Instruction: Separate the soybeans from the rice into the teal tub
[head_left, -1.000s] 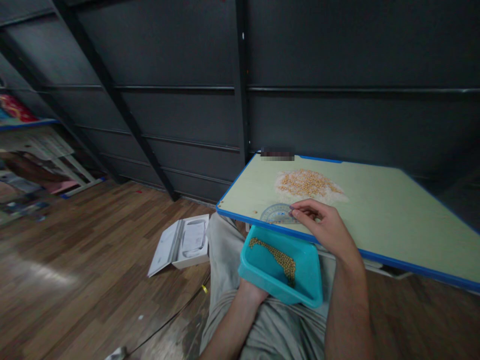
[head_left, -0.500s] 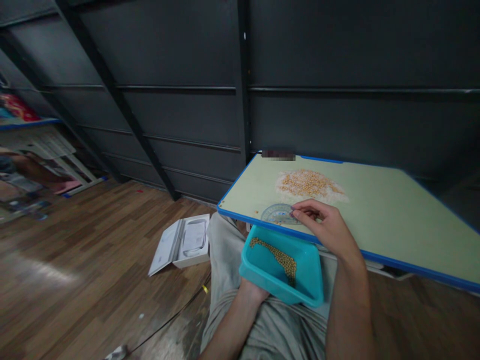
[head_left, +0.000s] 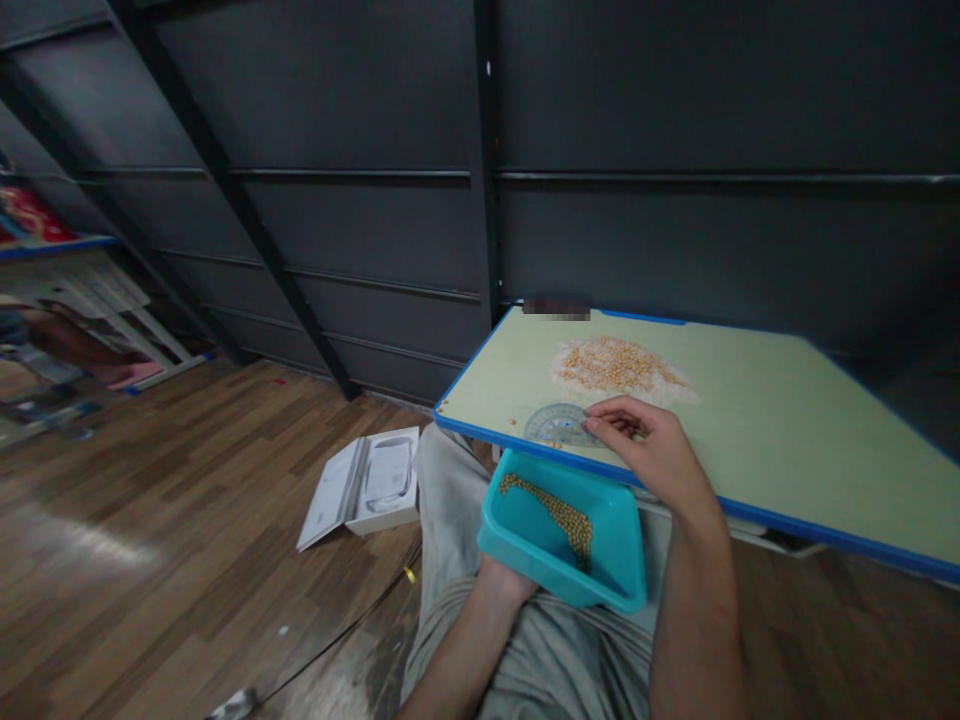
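In the head view, the right hand (head_left: 660,455) rested on the pale green bench with the blue rim (head_left: 787,440), its fingertips (head_left: 598,425) pinching the straight end of a clear plastic half-round protractor (head_left: 559,424) that lay flat near the front edge. The left hand (head_left: 501,583) was mostly hidden beneath a turquoise plastic tray (head_left: 600,545), which it held from below, just under the bench edge and above the lap; how the fingers closed could not be told. A curved streak of yellow-brown beans (head_left: 559,512) lay in the tray. Farther back on the bench sat a heap of yellow grains mixed with white ones (head_left: 616,367), well apart from the protractor, and a few stray grains lay near the left corner.

To do the sweep well, the protractor probably needed to be kept tilted with its edge pressed flat on the surface so no grain slipped under, and drawn slowly toward the rim. The tray looked best held snug against the blue edge, directly below the protractor, or grains could drop to the wooden floor (head_left: 187,520), where an open white box (head_left: 364,485) lay.
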